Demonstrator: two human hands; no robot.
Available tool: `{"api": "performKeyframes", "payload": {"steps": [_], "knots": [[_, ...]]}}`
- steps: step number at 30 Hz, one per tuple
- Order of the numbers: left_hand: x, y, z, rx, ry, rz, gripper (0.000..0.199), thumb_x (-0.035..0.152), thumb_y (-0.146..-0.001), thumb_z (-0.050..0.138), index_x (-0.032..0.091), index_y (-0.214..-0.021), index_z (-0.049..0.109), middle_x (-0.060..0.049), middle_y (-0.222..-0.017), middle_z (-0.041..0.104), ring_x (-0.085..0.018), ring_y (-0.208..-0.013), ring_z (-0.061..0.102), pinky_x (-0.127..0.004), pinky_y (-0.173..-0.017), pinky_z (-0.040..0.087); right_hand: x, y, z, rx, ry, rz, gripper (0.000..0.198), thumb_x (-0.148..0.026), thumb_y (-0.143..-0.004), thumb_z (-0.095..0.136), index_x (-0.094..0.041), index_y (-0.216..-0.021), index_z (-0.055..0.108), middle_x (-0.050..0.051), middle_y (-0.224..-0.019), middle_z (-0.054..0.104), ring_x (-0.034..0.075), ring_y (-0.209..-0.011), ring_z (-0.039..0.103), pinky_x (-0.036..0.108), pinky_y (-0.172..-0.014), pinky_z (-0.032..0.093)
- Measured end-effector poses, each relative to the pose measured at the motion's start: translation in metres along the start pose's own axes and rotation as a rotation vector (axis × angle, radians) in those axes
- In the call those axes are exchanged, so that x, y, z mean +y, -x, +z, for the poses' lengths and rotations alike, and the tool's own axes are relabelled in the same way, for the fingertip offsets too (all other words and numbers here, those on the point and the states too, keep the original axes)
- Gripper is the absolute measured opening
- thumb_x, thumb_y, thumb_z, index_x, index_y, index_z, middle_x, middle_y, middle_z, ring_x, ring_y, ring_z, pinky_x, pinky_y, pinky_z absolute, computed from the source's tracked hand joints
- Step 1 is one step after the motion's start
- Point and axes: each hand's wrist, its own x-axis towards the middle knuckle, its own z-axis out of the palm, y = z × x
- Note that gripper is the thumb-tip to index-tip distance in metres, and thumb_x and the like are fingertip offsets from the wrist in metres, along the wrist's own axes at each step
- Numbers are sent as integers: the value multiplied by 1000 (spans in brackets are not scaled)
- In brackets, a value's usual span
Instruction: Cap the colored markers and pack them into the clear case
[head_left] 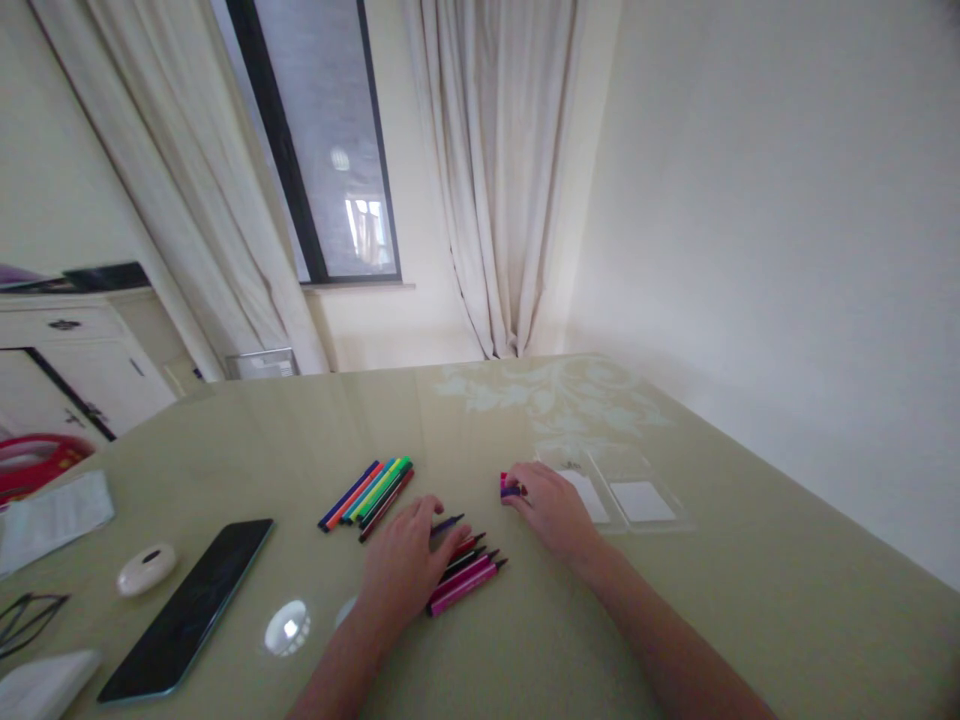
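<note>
My left hand (405, 560) is low over the table, with a dark blue felt-tip marker (448, 524) between its thumb and forefinger, tip bare. Just below that hand lie several more uncapped markers, among them a magenta marker (469, 588), their points towards the upper right. Farther right, my right hand (551, 505) is closed with its fingertips on a purple marker cap (511, 491). Pink and red bits show beside that cap, partly hidden by the fingers. Left of centre, several capped markers (375, 490) in different colours lie side by side.
A clear plastic case (652, 502) with white inserts lies open beyond my right hand. Towards the left are a black phone (187, 610), a white rounded case (146, 570), glasses (30, 620) and a pale packet (56, 515). A wall borders the table's right side.
</note>
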Motion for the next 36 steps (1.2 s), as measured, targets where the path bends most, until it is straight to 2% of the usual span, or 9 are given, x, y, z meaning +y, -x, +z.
{"api": "performKeyframes", "payload": {"steps": [3,5,9,13,21,27,30,33,36], "knots": [[-5,-3,1,36,3,38,38,57,-100,47,23,-97,63,-5,-94,71,-24,-90,68,-34,-80,47,1,0,3,-84,37,-7,6,-19,-93,68,-22,-96,72,5,-104,70,22,-101,65,29,-86,48],[-12,-6,-1,107,-23,47,39,52,-103,42,22,-90,63,-6,-94,70,-24,-93,67,-35,-85,48,2,0,4,-111,40,10,8,-18,-93,67,-22,-98,74,5,-104,68,20,-98,65,28,-85,48],[-31,-10,-8,254,-223,-94,25,39,-102,47,22,-103,65,-10,-108,69,-28,-106,64,-39,-93,47,3,1,2,-117,68,22,9,-19,-94,67,-23,-98,74,4,-99,69,20,-91,66,28,-81,48],[-43,-10,-12,220,-357,-197,21,34,-100,51,22,-108,66,-12,-111,69,-31,-106,64,-41,-89,49,3,2,-1,-142,134,16,7,-21,-94,66,-22,-93,73,5,-99,70,21,-95,66,29,-81,47],[-45,-11,-9,180,-317,-169,19,30,-100,51,21,-97,67,-11,-105,70,-31,-105,64,-44,-92,48,8,1,5,-108,233,47,7,-24,-95,65,-21,-95,71,6,-101,68,22,-95,65,30,-80,46],[-28,-13,-5,196,-128,15,16,27,-101,50,20,-97,64,-9,-103,69,-28,-103,63,-41,-92,48,10,-1,5,-57,207,63,7,-27,-95,67,-21,-95,70,7,-103,68,24,-99,64,32,-83,48],[-15,-12,0,149,-4,112,15,28,-102,49,21,-98,62,-7,-99,69,-26,-97,65,-38,-87,49,4,2,4,-14,140,18,12,-28,-95,69,-21,-104,69,7,-106,68,25,-102,64,33,-87,50],[-7,-9,7,110,59,229,17,26,-103,47,22,-105,63,-6,-104,70,-24,-100,65,-37,-90,49,-5,5,5,29,16,-155,23,-30,-97,68,-24,-119,67,7,-113,69,22,-105,64,32,-91,50],[-5,-5,11,95,56,343,25,22,-104,43,25,-118,64,-6,-111,69,-24,-103,63,-37,-93,48,-12,7,10,50,-28,-336,13,-29,-102,62,-23,-110,70,6,-102,70,20,-98,65,31,-88,50]]}}
